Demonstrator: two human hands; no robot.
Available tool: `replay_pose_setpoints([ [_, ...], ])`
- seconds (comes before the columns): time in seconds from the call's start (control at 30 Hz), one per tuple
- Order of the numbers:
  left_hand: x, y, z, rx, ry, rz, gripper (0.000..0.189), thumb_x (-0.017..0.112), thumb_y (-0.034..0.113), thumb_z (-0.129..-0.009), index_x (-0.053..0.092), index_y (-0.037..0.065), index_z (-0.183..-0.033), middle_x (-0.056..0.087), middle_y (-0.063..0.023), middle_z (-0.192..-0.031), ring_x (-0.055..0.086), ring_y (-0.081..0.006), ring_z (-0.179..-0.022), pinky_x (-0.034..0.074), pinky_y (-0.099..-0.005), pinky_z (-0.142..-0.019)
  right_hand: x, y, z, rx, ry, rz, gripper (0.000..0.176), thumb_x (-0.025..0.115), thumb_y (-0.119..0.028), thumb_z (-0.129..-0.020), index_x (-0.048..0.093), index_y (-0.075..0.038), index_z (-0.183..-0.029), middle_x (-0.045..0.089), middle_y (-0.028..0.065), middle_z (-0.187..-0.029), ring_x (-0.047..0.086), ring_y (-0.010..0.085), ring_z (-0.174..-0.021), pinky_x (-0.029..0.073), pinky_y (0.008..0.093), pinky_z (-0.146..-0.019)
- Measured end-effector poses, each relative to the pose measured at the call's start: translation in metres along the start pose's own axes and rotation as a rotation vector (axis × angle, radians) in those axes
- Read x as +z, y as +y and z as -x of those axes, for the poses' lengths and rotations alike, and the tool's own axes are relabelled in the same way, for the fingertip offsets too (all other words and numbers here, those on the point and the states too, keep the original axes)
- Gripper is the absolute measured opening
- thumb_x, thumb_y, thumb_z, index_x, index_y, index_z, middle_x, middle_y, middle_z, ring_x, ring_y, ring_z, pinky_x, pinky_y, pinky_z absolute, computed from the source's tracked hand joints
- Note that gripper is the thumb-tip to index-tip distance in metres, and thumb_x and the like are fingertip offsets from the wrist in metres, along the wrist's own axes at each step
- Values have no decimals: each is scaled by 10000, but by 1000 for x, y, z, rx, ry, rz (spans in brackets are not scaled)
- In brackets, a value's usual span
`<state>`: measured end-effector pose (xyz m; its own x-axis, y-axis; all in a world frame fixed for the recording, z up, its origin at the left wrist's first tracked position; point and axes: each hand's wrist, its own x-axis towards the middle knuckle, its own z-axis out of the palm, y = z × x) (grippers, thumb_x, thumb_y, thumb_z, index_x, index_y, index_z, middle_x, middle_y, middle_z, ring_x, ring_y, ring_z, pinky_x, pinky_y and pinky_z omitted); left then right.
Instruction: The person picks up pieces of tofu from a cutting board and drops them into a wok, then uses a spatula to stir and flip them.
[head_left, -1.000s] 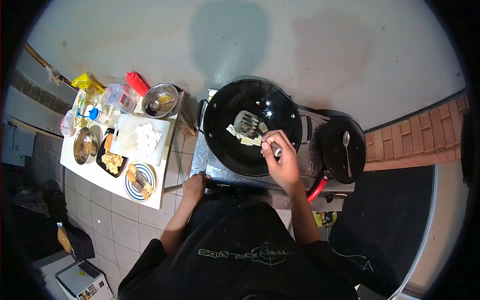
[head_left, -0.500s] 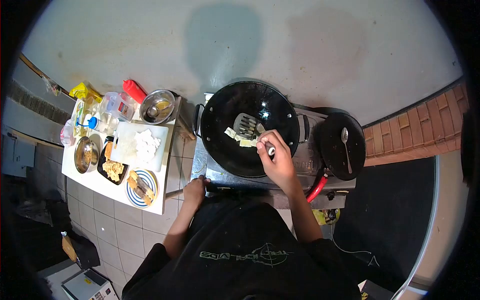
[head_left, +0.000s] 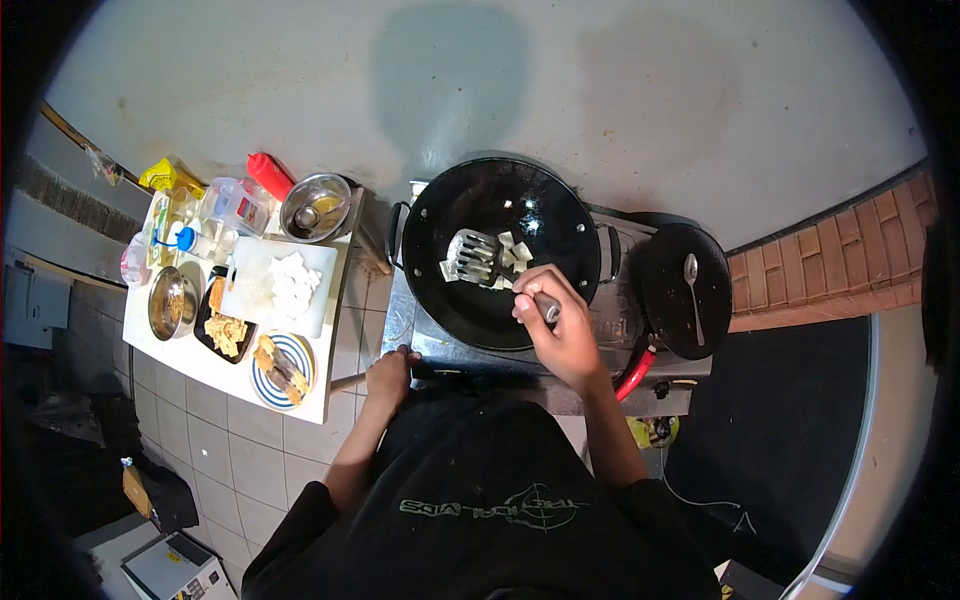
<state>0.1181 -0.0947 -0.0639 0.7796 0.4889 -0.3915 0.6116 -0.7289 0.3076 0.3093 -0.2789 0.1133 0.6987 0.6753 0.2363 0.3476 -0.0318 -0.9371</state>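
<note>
My right hand point(head_left: 560, 330) is closed round the handle of a slotted spatula point(head_left: 472, 256). The spatula's metal head lies low in a large black wok point(head_left: 480, 325), among several pale white cubes point(head_left: 517, 252). Some cubes sit beside the head, to its right, and others are partly under it. My left hand point(head_left: 389, 376) is at the stove's front left corner with its fingers curled; what they close on is hidden. Beneath the wok is the metal stove point(head_left: 430, 362).
A black pan point(head_left: 662, 290) with a red handle point(head_left: 635, 376) holds a spoon point(head_left: 693, 290) at right. On the left table are a cutting board point(head_left: 250, 262) with white cubes, a striped plate point(head_left: 305, 350), a black tray point(head_left: 236, 354), metal bowls point(head_left: 335, 225) and a red bottle point(head_left: 268, 176).
The spatula's head has moved left in the wok, and the white cubes have shifted, several now lying to its right. My right hand has moved slightly right; my left hand stays at the stove corner.
</note>
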Motion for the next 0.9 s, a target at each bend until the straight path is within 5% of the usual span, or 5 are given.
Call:
replay_pose_setpoints([
  [0.9, 0, 2, 0, -21, 10, -8, 401, 453, 419, -997, 612, 51, -994, 696, -196, -882, 692, -371, -837, 532, -506, -706, 0, 16, -9, -72, 77, 117, 108, 586, -22, -927, 491, 29, -937, 522, 137, -927, 544, 247, -780, 457, 293, -738],
])
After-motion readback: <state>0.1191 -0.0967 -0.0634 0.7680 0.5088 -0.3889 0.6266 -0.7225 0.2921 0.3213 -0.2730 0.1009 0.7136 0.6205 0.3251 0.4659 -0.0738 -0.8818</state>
